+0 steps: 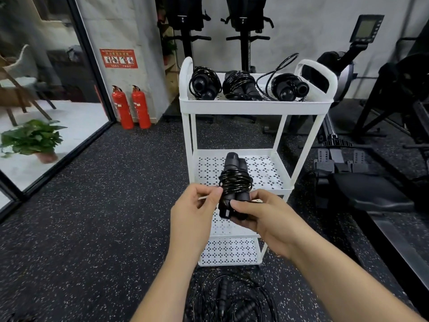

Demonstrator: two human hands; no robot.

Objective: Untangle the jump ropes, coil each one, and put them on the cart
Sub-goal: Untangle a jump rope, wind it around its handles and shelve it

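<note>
A black jump rope [234, 180], its cord wound round its two handles, is held upright in front of the white cart [255, 105]. My right hand [262, 217] grips the lower ends of the handles. My left hand [197, 205] pinches the cord at the bundle's left side. Three coiled black ropes lie on the cart's top shelf: a left coil [205, 86], a middle coil [240, 87] and a right coil [289, 87] with a loose loop sticking up. A tangle of ropes [232, 296] lies on the floor below my arms.
The cart's middle shelf [262, 168] and bottom shelf [229, 252] are perforated white trays. Two red fire extinguishers [131, 106] stand left of the cart by a glass partition. A rowing machine [362, 173] sits to the right. A potted plant [34, 138] stands beyond the glass.
</note>
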